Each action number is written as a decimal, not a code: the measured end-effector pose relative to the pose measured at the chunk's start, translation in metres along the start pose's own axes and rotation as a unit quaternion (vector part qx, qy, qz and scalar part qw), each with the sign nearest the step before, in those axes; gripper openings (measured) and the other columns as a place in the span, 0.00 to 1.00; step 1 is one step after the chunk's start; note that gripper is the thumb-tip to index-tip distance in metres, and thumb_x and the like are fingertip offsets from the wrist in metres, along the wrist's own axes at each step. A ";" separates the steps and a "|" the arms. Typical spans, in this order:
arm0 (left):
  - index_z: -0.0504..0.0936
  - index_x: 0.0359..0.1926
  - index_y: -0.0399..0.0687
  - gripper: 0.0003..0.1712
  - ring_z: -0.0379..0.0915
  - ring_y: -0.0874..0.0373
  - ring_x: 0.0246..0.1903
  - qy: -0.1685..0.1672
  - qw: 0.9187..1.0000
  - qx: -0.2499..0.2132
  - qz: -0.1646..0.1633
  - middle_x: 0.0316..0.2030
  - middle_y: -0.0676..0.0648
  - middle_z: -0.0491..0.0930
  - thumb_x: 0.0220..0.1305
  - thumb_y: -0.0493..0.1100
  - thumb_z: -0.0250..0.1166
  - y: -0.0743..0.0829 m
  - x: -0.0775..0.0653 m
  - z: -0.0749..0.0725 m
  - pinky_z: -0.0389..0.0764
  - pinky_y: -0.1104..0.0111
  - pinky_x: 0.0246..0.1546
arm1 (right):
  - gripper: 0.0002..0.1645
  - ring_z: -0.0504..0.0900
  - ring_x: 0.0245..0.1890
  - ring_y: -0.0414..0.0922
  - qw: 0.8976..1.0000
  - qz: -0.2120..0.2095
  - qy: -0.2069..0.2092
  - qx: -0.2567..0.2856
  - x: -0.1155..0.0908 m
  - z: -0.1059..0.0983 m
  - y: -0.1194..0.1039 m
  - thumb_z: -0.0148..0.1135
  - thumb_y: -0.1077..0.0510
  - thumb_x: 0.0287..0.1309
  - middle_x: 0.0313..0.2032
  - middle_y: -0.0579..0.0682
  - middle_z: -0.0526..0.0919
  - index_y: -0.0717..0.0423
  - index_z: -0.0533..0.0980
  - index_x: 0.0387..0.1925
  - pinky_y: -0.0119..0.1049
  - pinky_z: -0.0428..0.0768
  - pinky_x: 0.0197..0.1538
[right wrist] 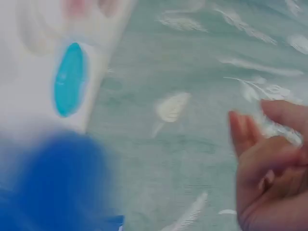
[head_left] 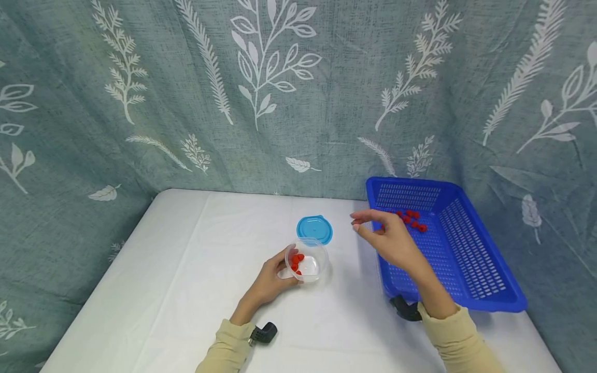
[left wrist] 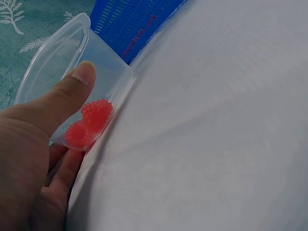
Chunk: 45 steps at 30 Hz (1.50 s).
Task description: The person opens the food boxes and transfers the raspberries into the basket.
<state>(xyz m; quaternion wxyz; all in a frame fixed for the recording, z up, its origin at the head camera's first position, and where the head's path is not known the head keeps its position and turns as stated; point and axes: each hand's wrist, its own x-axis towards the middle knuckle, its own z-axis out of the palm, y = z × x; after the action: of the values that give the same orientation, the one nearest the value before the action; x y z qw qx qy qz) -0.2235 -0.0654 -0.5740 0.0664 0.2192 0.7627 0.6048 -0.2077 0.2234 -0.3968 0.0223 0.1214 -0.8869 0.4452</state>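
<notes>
My left hand (head_left: 272, 280) grips a clear round plastic container (head_left: 314, 261), thumb and fingers on opposite sides of its wall. Several red raspberries (head_left: 296, 262) lie in the container, gathered on the side by my left hand. The left wrist view shows the container (left wrist: 108, 60) tilted in that camera, the raspberries (left wrist: 96, 113) seen through its wall. Over the left rim of a blue basket (head_left: 489, 248) is my right hand (head_left: 394, 241), its thumb and fingertips bent toward each other with a gap. No berry shows between the fingers of the right hand (right wrist: 274, 168).
A light-blue lid (head_left: 314, 229) lies on the white tablecloth (head_left: 210, 248) just behind the container. More raspberries (head_left: 410, 217) lie in the basket's far left part. Behind the table hangs a green leaf-patterned curtain (head_left: 345, 103).
</notes>
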 end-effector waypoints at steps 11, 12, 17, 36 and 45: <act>0.61 0.77 0.41 0.52 0.71 0.46 0.67 0.005 1.000 0.005 0.015 0.69 0.39 0.72 0.54 0.36 0.78 -0.006 0.003 -0.002 0.70 0.58 0.71 | 0.17 0.83 0.49 0.49 0.998 -0.008 -0.063 0.005 -0.013 0.087 0.014 0.65 0.62 0.64 0.45 0.51 0.89 0.57 0.83 0.53 0.32 0.84 0.37; 0.61 0.77 0.41 0.52 0.71 0.46 0.67 0.004 1.000 0.005 0.016 0.69 0.39 0.72 0.54 0.36 0.78 -0.006 0.003 -0.002 0.70 0.58 0.70 | 0.17 0.83 0.51 0.50 0.998 -0.006 -0.063 0.010 -0.014 0.094 0.018 0.65 0.62 0.64 0.45 0.52 0.89 0.58 0.83 0.53 0.35 0.85 0.39; 0.62 0.77 0.40 0.52 0.72 0.46 0.67 0.004 1.000 -0.001 0.012 0.69 0.39 0.72 0.53 0.35 0.78 -0.006 0.003 -0.002 0.71 0.60 0.70 | 0.15 0.82 0.56 0.55 0.998 0.010 -0.050 0.028 -0.015 0.124 0.033 0.63 0.63 0.66 0.48 0.54 0.88 0.61 0.83 0.53 0.53 0.84 0.56; 0.61 0.77 0.43 0.51 0.71 0.47 0.68 0.001 1.000 0.004 0.010 0.70 0.39 0.71 0.55 0.34 0.77 -0.006 0.003 -0.001 0.71 0.63 0.69 | 0.19 0.81 0.45 0.49 0.982 0.043 -0.174 -0.056 0.003 0.139 0.027 0.50 0.59 0.75 0.45 0.54 0.86 0.66 0.82 0.53 0.47 0.81 0.52; 0.62 0.77 0.44 0.51 0.71 0.47 0.68 0.003 1.000 0.002 0.008 0.70 0.40 0.71 0.56 0.35 0.77 -0.007 0.002 -0.001 0.70 0.61 0.70 | 0.17 0.78 0.40 0.45 0.977 0.053 -0.203 -0.032 0.007 0.135 0.028 0.53 0.58 0.74 0.39 0.50 0.83 0.66 0.81 0.50 0.44 0.81 0.47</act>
<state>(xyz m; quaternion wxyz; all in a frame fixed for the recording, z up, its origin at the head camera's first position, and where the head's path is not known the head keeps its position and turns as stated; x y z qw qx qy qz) -0.2278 -0.0671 -0.5804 0.0589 0.2236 0.7622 0.6046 -0.2118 0.1304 -0.4989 -0.1778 0.1610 -0.8920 0.3832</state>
